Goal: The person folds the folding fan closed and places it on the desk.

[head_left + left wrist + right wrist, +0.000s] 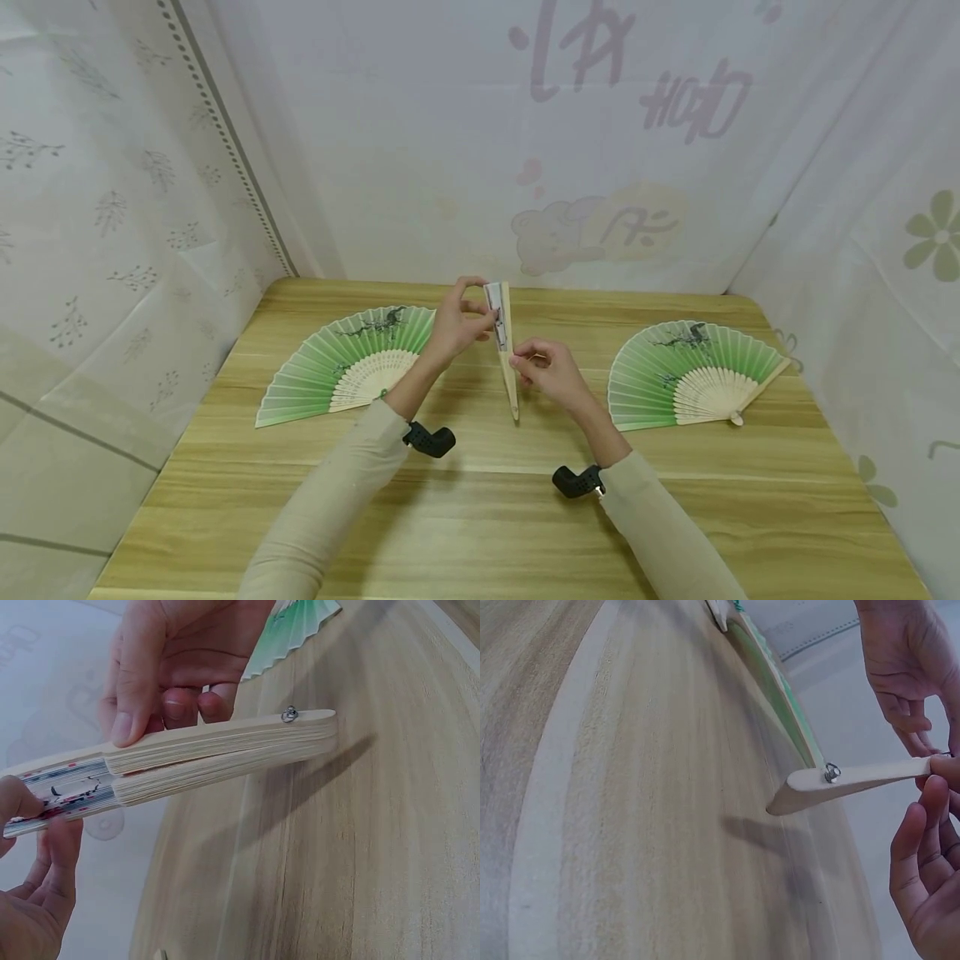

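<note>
A mostly folded hand fan [508, 379] is held over the middle of the table, pivot end toward me. Its pale sticks [225, 761] lie stacked with a narrow gap between two layers, and a metal rivet [289, 714] pins one end. My left hand [459, 323] pinches the folded leaf, white with dark and red print, near the far end. With thumb and fingertips, my right hand [553, 375] grips the outer stick close to where the leaf begins. In the right wrist view, the rivet end [810, 784] points away from both hands, above its shadow.
An unfolded green fan [300, 379] with a bird-and-branch print lies on the left, partly behind my left forearm. Another like it [645, 383] lies spread on the right. The wood-grain table [480, 517] meets a printed cloth backdrop [405, 167] at its far edge.
</note>
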`<move>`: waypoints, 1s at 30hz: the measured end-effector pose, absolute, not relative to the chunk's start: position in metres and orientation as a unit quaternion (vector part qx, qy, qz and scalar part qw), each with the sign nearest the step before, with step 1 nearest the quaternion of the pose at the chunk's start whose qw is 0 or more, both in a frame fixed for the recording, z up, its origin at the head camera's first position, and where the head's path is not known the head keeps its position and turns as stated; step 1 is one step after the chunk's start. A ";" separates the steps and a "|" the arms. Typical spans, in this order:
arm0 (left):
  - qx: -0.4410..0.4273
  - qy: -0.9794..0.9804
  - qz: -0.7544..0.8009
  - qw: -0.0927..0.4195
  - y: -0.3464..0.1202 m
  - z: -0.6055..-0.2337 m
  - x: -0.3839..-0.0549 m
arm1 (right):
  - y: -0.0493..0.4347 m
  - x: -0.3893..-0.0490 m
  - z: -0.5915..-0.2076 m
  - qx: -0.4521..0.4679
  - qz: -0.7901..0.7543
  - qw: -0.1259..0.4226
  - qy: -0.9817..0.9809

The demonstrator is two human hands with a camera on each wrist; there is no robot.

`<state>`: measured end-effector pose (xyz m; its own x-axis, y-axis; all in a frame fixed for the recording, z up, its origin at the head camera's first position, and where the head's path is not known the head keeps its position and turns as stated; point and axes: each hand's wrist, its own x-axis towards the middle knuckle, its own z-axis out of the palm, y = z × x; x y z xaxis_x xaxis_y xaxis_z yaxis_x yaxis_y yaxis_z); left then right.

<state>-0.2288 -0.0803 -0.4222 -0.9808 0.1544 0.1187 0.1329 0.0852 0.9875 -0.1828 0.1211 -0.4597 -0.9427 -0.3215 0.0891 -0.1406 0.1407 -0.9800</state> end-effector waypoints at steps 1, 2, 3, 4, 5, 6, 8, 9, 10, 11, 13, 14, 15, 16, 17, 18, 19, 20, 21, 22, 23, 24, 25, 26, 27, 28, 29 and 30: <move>0.098 0.741 0.665 0.008 -0.080 -0.422 -0.228 | 0.121 -0.183 -0.460 -0.154 -0.635 0.071 0.754; 0.098 0.744 0.661 0.009 -0.081 -0.422 -0.228 | 0.120 -0.183 -0.459 -0.153 -0.633 0.071 0.756; 0.098 0.745 0.659 0.010 -0.081 -0.422 -0.228 | 0.120 -0.183 -0.459 -0.152 -0.631 0.072 0.757; 0.098 0.747 0.658 0.011 -0.081 -0.422 -0.228 | 0.119 -0.183 -0.459 -0.151 -0.629 0.072 0.760; 0.099 0.748 0.656 0.013 -0.081 -0.422 -0.228 | 0.119 -0.183 -0.458 -0.149 -0.626 0.072 0.762; 0.101 0.748 0.655 0.014 -0.081 -0.422 -0.228 | 0.118 -0.183 -0.458 -0.148 -0.622 0.072 0.765; 0.103 0.750 0.653 0.016 -0.082 -0.422 -0.229 | 0.117 -0.183 -0.458 -0.145 -0.617 0.070 0.771; 0.104 0.750 0.653 0.016 -0.082 -0.422 -0.229 | 0.117 -0.183 -0.458 -0.143 -0.614 0.068 0.773; 0.105 0.750 0.653 0.017 -0.082 -0.423 -0.229 | 0.117 -0.184 -0.458 -0.143 -0.612 0.067 0.775; 0.104 0.749 0.654 0.018 -0.082 -0.423 -0.229 | 0.116 -0.184 -0.458 -0.143 -0.611 0.066 0.776; 0.104 0.747 0.656 0.019 -0.082 -0.422 -0.228 | 0.116 -0.184 -0.457 -0.144 -0.610 0.068 0.776; 0.104 0.745 0.658 0.020 -0.082 -0.422 -0.228 | 0.117 -0.184 -0.457 -0.144 -0.611 0.070 0.775; 0.105 0.744 0.660 0.020 -0.082 -0.422 -0.228 | 0.117 -0.184 -0.455 -0.145 -0.611 0.073 0.775; 0.105 0.743 0.660 0.020 -0.082 -0.422 -0.228 | 0.116 -0.184 -0.453 -0.146 -0.610 0.076 0.775; 0.105 0.743 0.661 0.021 -0.082 -0.422 -0.228 | 0.116 -0.183 -0.451 -0.147 -0.609 0.079 0.775; 0.105 0.742 0.662 0.021 -0.083 -0.422 -0.228 | 0.116 -0.181 -0.446 -0.150 -0.607 0.081 0.776; 0.105 0.741 0.663 0.022 -0.083 -0.422 -0.228 | 0.115 -0.179 -0.441 -0.153 -0.604 0.081 0.778; 0.106 0.740 0.664 0.023 -0.083 -0.422 -0.227 | 0.115 -0.177 -0.437 -0.156 -0.600 0.081 0.781; 0.106 0.740 0.663 0.023 -0.083 -0.422 -0.227 | 0.115 -0.175 -0.433 -0.160 -0.595 0.080 0.784; 0.105 0.740 0.664 0.024 -0.083 -0.422 -0.227 | 0.114 -0.173 -0.429 -0.165 -0.592 0.077 0.785; 0.105 0.740 0.664 0.025 -0.083 -0.422 -0.227 | 0.114 -0.172 -0.426 -0.170 -0.589 0.074 0.787; 0.104 0.739 0.665 0.026 -0.082 -0.422 -0.227 | 0.114 -0.171 -0.424 -0.173 -0.586 0.070 0.789; 0.103 0.740 0.664 0.027 -0.082 -0.422 -0.227 | 0.114 -0.172 -0.427 -0.176 -0.585 0.069 0.789; 0.101 0.740 0.664 0.029 -0.082 -0.422 -0.227 | 0.115 -0.174 -0.431 -0.177 -0.585 0.068 0.789; 0.100 0.741 0.663 0.030 -0.081 -0.422 -0.227 | 0.115 -0.176 -0.435 -0.178 -0.586 0.067 0.788; 0.099 0.742 0.663 0.031 -0.081 -0.423 -0.226 | 0.116 -0.178 -0.440 -0.178 -0.587 0.068 0.787; 0.098 0.742 0.663 0.033 -0.080 -0.423 -0.226 | 0.116 -0.181 -0.446 -0.177 -0.589 0.070 0.785; 0.095 0.742 0.663 0.035 -0.080 -0.423 -0.226 | 0.117 -0.183 -0.451 -0.176 -0.592 0.073 0.783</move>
